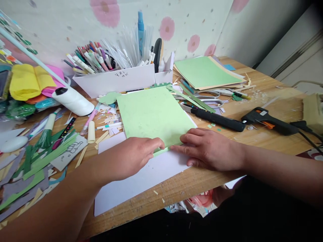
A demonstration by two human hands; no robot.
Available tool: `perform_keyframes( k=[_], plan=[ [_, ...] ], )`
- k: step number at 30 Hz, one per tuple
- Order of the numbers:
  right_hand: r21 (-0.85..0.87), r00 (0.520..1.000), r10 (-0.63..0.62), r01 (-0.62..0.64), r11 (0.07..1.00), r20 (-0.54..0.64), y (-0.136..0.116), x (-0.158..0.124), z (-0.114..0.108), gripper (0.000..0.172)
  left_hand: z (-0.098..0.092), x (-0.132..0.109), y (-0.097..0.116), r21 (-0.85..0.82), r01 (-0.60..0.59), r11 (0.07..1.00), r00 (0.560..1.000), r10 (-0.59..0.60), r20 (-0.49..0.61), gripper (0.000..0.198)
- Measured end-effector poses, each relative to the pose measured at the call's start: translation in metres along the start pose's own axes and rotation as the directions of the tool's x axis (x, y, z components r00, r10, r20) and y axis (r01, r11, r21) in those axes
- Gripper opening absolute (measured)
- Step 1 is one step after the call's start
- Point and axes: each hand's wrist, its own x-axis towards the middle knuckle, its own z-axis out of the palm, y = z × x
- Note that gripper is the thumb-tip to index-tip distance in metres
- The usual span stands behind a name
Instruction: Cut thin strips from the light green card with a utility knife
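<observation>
A light green sheet of paper (151,114) lies over a white sheet (126,181) on the wooden table. Along its near edge runs a narrow folded strip. My left hand (137,154) is closed at that edge, thumb and index finger pinching the fold; its other fingers are curled and partly hidden. My right hand (210,148) rests on the near right corner, fingers stretched out, with the index fingertip on the fold close to the left fingertips.
A black-handled cutter (217,117) and a hot glue gun (267,121) lie to the right. Behind stand a white pen box (118,80) and stacked green and tan paper (207,70). A white lamp (73,101) and paper scraps (32,171) occupy the left.
</observation>
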Motion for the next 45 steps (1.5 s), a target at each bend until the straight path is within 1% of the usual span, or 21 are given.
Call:
perform_keyframes(
  k=[3,8,13,15,18,22,24,28,34,41,45],
  plan=[
    [0.006,1.0,-0.004,0.004,1.0,0.028,-0.001,0.002,-0.001,0.054,0.003,-0.002,-0.004,0.007,-0.045,0.999,0.999,0.045,-0.017,0.035],
    [0.056,0.997,0.042,-0.046,0.997,0.066,-0.003,0.006,-0.003,0.052,0.01,-0.007,-0.015,0.011,-0.08,0.997,0.994,0.081,-0.078,0.042],
    [0.067,0.996,0.05,-0.055,0.996,0.076,-0.004,0.007,-0.003,0.05,0.011,-0.013,-0.016,0.018,-0.097,0.995,0.992,0.098,-0.08,0.045],
    [0.051,0.995,0.063,-0.066,0.996,0.072,-0.005,0.008,-0.003,0.048,0.013,-0.015,-0.014,0.041,-0.069,0.997,0.995,0.071,-0.065,0.043],
    [0.019,0.993,0.096,-0.098,0.995,0.066,-0.009,0.009,-0.003,0.043,0.017,-0.021,-0.012,0.108,-0.035,0.994,0.996,0.044,-0.083,0.037],
    [-0.003,0.993,0.104,-0.104,0.995,0.052,-0.012,0.009,-0.005,0.041,0.025,-0.032,-0.019,0.173,-0.023,0.985,0.988,0.049,-0.146,0.031],
    [-0.014,0.994,0.101,-0.101,0.995,0.042,-0.012,0.008,-0.006,0.041,0.027,-0.036,-0.024,0.189,-0.043,0.981,0.983,0.075,-0.165,0.03],
    [-0.03,0.995,0.094,-0.093,0.995,0.044,-0.012,0.007,-0.005,0.04,0.024,-0.039,-0.032,0.212,-0.121,0.97,0.972,0.159,-0.171,0.032],
    [-0.055,0.996,0.074,-0.071,0.996,0.042,-0.01,0.009,-0.005,0.039,0.012,-0.039,-0.036,0.2,-0.248,0.948,0.96,0.268,-0.083,0.043],
    [-0.055,0.996,0.048,-0.045,0.997,0.068,-0.009,0.008,-0.007,0.044,0.005,-0.048,-0.033,0.246,-0.248,0.937,0.964,0.265,-0.036,0.045],
    [-0.06,0.995,0.062,-0.058,0.997,0.078,-0.011,0.009,-0.009,0.042,0.002,-0.055,-0.024,0.318,-0.227,0.921,0.965,0.257,-0.055,0.038]
  ],
)
